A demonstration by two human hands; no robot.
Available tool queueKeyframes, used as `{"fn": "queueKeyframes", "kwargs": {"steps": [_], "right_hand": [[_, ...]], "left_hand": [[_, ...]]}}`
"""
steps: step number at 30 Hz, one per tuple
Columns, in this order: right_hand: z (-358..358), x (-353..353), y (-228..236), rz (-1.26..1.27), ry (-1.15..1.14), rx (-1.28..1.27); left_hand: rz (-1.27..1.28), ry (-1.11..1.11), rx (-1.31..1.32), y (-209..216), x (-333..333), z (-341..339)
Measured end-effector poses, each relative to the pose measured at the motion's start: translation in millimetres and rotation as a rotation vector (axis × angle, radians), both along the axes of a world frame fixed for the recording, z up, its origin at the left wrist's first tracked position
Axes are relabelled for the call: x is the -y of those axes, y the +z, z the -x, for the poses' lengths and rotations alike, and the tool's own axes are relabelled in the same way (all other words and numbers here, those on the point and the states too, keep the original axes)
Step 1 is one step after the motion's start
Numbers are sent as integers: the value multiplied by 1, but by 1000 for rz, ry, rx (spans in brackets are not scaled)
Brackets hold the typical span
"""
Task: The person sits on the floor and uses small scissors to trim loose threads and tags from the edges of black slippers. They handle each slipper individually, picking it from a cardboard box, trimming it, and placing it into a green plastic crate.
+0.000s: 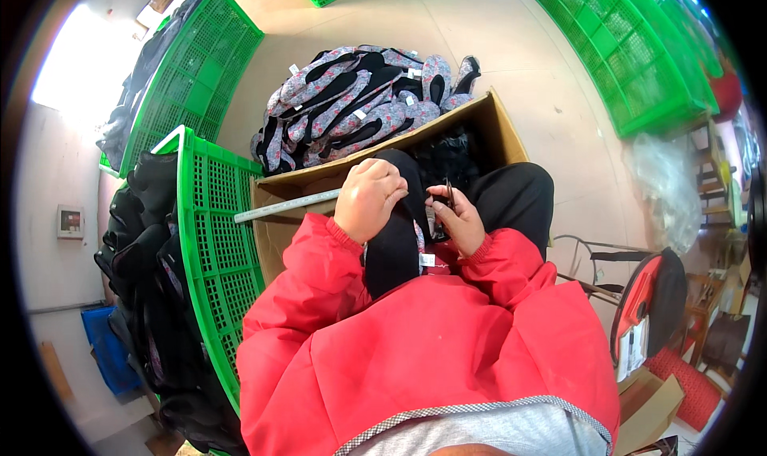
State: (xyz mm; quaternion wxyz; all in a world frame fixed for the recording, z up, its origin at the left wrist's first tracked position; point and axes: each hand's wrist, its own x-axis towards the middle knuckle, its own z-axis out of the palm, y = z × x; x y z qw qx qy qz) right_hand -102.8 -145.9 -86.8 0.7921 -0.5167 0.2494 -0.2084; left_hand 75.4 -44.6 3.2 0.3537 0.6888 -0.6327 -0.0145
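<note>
My left hand (369,200) is raised over my lap, its fingers pinched together; what they hold, if anything, is too small to make out. Just to its right, my right hand (459,220) is closed on what look like small dark thread snips (449,194), their tip pointing up. Between and below the hands, a black and floral fabric piece (391,252) lies across my lap. It carries a white tag (427,259). A pale grey strip (288,206) extends left from behind my left hand over the cardboard box (506,128).
Beyond the box, floral-and-black padded pieces (343,109) lie heaped on the floor. Dark bundled items fill a green crate (220,216) on my left; another crate (196,77) stands behind it. Further green crates (623,57) are at far right. A round-seated chair (651,304) is at right.
</note>
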Motion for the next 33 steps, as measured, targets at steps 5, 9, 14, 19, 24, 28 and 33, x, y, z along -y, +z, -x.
{"fn": "queueKeyframes", "kwargs": {"steps": [5,9,14,19,24,28,33], "right_hand": [[9,4,23,105,50,-5],[8,2,17,198,85,-46],[1,1,14,390,98,-105],[-7,11,18,614,147,-208],[-12,14,25,708,186,-300],[-15,15,28,718,202,-328],[-16,16,31,720,220,-334]], "left_hand": [[-137,-95,-212,-11,9,-22],[-248,-116,-377,-16,16,-29],[-201,-120,-420,-20,19,-29],[-180,-117,-410,-23,20,-28],[-170,-119,-425,-29,22,-29],[-168,-124,-427,-31,24,-28],[-182,-110,-419,-30,25,-27]]}}
